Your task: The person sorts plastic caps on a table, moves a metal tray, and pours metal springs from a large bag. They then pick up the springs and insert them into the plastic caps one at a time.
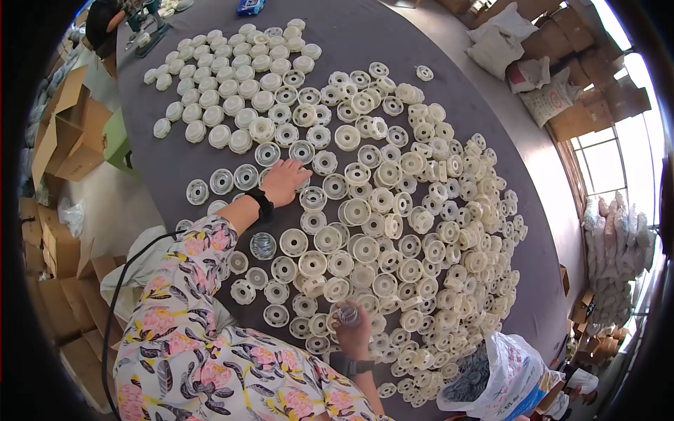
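The left hand [282,184] partly hides a pale wheel [304,186]; the upper edge crops a co-worker [102,24].

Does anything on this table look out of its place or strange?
One white plastic disc lies alone near the far right edge of the table, apart from the crowded discs, so it looks strayed. Nothing seems spilled; the pieces are too small to judge damage.

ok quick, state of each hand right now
Left hand: palm down over round white plastic parts; grip cannot be told.
Right hand: closed on a small, shiny grey, coil-like bundle.
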Tool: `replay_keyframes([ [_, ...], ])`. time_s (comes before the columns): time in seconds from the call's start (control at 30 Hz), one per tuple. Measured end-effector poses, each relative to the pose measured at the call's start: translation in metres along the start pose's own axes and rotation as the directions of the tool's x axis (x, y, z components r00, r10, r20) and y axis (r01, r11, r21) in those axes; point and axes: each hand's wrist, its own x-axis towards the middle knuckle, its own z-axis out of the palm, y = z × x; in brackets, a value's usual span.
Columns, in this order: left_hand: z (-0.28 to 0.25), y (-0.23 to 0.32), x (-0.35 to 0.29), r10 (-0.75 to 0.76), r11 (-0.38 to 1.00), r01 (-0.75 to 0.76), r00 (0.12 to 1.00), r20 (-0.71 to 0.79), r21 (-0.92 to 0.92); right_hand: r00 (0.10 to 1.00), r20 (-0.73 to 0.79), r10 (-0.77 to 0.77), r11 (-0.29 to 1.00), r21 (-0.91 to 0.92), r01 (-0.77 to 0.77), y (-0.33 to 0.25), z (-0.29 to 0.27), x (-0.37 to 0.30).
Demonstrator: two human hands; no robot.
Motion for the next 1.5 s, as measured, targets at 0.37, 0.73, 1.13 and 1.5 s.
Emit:
replay_keyframes([
  [0.37, -0.035, 0.012, -0.014, -0.143, 0.960, 0.112, 0.984, -0.103, -0.257, 1.000, 0.027, -0.001, 0.999, -0.033, 0.002, 0.001, 0.001, -0.013],
  [0.73, -0.020, 0.021, -0.076, -0.205, 0.966, 0.183, 0.973, -0.109, -0.185, 0.995, 0.090, -0.032, 0.999, 0.004, 0.032, 0.003, 0.013, -0.018],
  [1.13, -0.081, 0.159, -0.102, 0.363, 0.506, -0.092, 0.925, 0.115, -0.858, 0.938, 0.321, -0.131, 0.983, -0.081, 0.166, -0.006, 0.064, -0.032],
  [1.5, -0.050, 0.148, -0.131, 0.344, -0.122, 0.738, 0.658, 0.670, -0.663, 0.841, 0.348, -0.415, 0.478, -0.703, 0.527, -0.007, 0.066, -0.044],
])
